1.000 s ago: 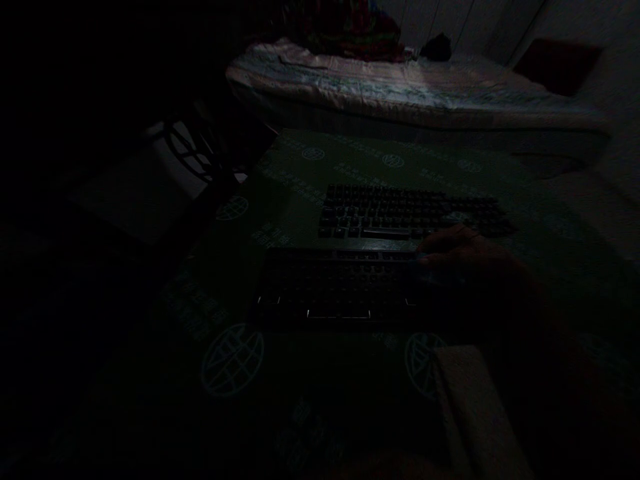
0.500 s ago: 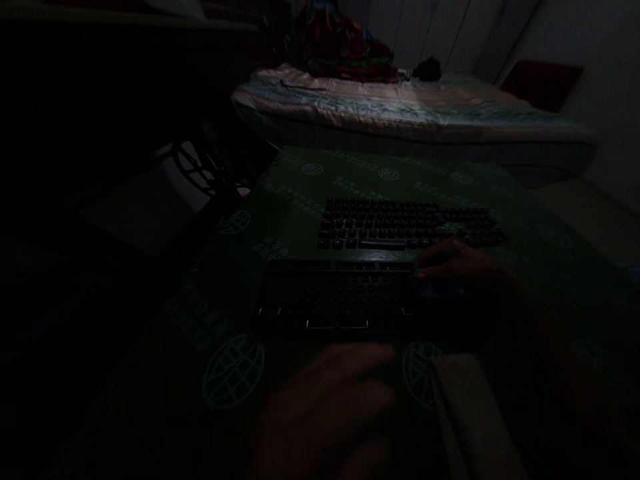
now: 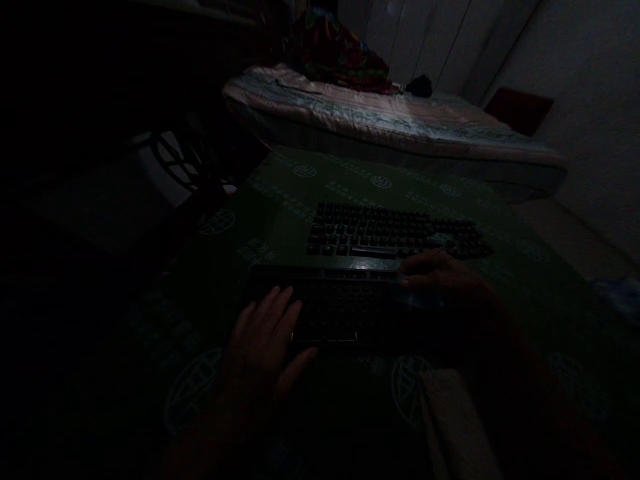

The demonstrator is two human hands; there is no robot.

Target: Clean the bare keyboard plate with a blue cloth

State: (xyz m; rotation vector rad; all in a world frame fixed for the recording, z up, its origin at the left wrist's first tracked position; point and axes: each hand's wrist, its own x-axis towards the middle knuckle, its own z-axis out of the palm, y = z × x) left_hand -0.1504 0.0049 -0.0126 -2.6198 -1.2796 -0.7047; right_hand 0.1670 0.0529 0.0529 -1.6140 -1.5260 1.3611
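The picture is very dark. A black keyboard base (image 3: 345, 303) lies on the green patterned table (image 3: 280, 233). My left hand (image 3: 265, 340) rests on the left part of the base, its fingers spread. At the right end of the base is my right hand (image 3: 445, 280), its fingers bent round a dark bluish thing (image 3: 420, 300) that is too dim to make out. Just behind the base, black keycaps (image 3: 375, 230) are laid out in rows on the table.
A folded light cloth (image 3: 457, 420) lies near the table's front, right of the middle. Behind the table stands a bed (image 3: 400, 123) with a dark red patterned blanket (image 3: 340, 57). A white chair (image 3: 167, 170) is at the left.
My left hand has moved forward and left from in front of the keyboard base onto its left part. My right hand has kept its place at the right end. The view has shifted slightly.
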